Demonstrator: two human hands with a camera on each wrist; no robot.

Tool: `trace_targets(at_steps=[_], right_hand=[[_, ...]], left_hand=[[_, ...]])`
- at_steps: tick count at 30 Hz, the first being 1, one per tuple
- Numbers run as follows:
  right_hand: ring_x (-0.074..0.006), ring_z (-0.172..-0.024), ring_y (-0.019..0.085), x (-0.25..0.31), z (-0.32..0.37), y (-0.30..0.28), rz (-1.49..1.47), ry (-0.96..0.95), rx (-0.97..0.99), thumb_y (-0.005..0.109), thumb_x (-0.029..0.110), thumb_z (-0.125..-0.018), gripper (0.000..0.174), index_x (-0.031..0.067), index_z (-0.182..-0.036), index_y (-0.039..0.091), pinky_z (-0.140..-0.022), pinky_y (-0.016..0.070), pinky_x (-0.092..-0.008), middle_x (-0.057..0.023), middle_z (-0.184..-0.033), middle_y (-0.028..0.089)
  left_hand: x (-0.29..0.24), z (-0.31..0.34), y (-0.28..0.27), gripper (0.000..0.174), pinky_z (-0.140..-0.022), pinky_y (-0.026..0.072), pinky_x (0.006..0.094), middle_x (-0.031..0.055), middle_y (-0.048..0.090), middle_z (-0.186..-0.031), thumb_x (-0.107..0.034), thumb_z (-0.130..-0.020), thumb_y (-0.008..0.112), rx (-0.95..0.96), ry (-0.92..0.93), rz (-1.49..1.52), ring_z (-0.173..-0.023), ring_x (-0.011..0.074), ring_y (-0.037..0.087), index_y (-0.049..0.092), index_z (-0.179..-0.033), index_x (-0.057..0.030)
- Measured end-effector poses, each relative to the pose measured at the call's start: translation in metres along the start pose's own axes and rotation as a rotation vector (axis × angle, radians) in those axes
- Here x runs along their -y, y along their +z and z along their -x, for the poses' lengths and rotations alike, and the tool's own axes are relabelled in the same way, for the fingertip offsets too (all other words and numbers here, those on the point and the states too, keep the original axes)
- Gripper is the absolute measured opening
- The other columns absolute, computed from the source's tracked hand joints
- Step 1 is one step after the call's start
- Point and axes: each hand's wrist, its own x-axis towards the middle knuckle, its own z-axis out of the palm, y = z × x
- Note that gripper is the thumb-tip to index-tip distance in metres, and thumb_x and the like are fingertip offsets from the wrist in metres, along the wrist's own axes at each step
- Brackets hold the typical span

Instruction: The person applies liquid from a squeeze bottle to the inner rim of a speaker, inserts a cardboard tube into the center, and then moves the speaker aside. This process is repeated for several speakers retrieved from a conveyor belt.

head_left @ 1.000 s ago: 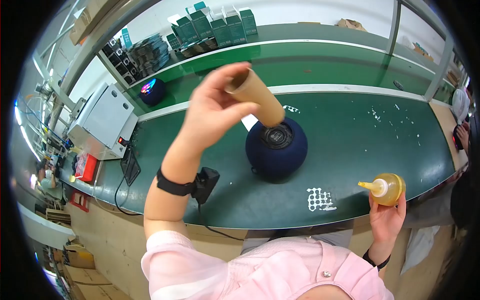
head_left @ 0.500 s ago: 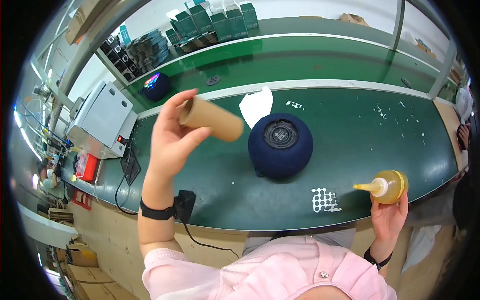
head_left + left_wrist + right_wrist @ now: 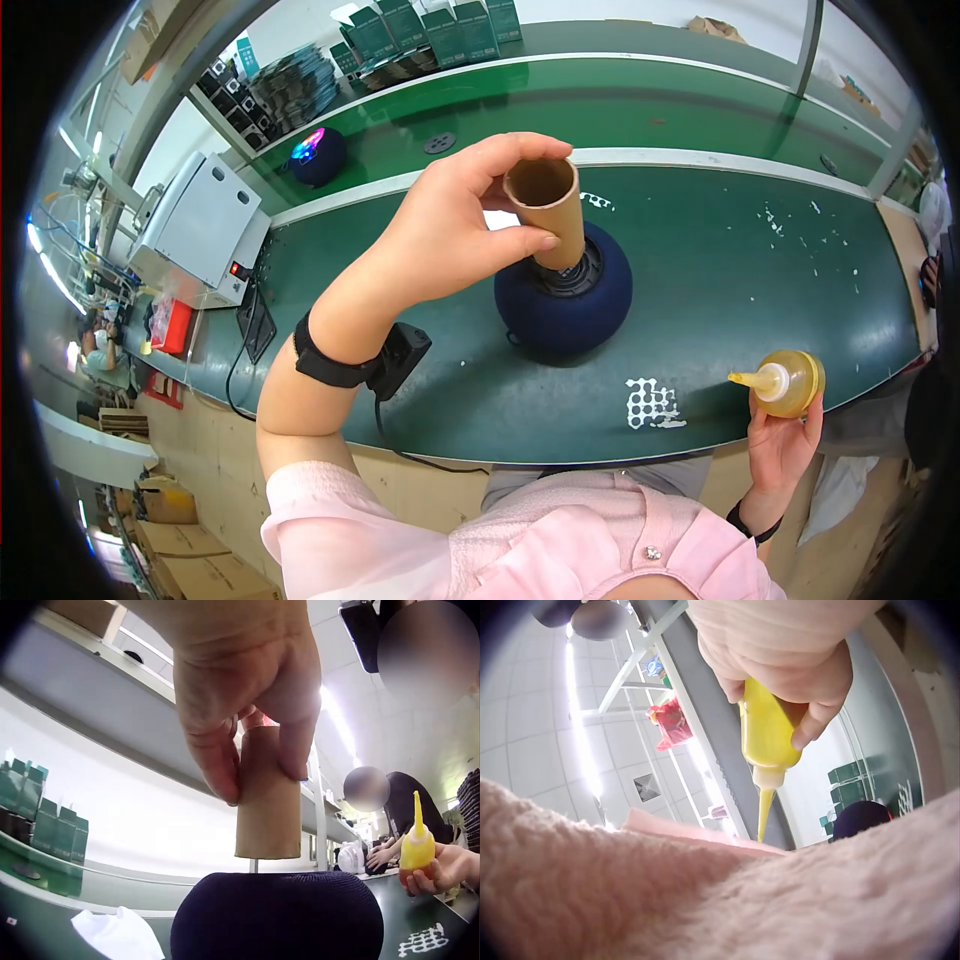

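Note:
My left hand (image 3: 440, 225) grips a brown cardboard tube (image 3: 556, 222) over the dark blue round speaker (image 3: 565, 318). In the left wrist view the tube (image 3: 268, 810) is upright, with a small gap between its lower end and the speaker (image 3: 277, 919); a thin pale rod shows in that gap. Near the right front edge, my right hand (image 3: 783, 450) holds a yellow squeeze bottle (image 3: 790, 385) whose nozzle points left. The right wrist view shows fingers curled round the bottle (image 3: 769, 731).
White perforated scraps (image 3: 652, 404) lie near the front edge of the green table (image 3: 750, 300). A white sheet (image 3: 118, 934) is behind the speaker. Further left stand a grey machine (image 3: 205, 235) and a lit round speaker (image 3: 318, 157); green boxes (image 3: 430, 38) line the upper shelf.
From half a second ago, my left hand has carried the tube rightward, from beside the speaker to above it, and turned it upright. My right hand keeps the bottle in nearly the same place.

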Motion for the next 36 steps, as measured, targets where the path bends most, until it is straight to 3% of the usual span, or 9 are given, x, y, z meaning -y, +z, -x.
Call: trace_targets(at_steps=[3, 36], right_hand=[[-0.0374, -0.123, 0.037, -0.0014, -0.0004, -0.0021, -0.014, 0.021, 0.009, 0.048, 0.031, -0.091, 0.045, 0.0095, -0.129, 0.040, -0.090, 0.0475, -0.0472, -0.0157, -0.135, 0.037], [-0.0378, -0.122, 0.037, -0.0014, -0.0042, -0.0037, -0.064, 0.059, 0.002, 0.048, 0.031, -0.091, 0.045, 0.0100, -0.130, 0.040, -0.090, 0.0465, -0.0481, -0.0147, -0.136, 0.037]], left_hand=[[-0.0028, -0.0001, 0.0019, 0.057, -0.090, 0.0456, 0.0294, 0.0055, 0.055, -0.112, 0.008, -0.066, 0.068, 0.082, -0.059, -0.011, -0.103, 0.0151, 0.054, 0.050, -0.119, -0.0033], [-0.0028, -0.0038, 0.0049, 0.054, -0.090, 0.0458, 0.0299, 0.0061, 0.056, -0.111, 0.007, -0.067, 0.067, 0.155, -0.120, -0.047, -0.102, 0.0146, 0.055, 0.051, -0.118, -0.0034]])
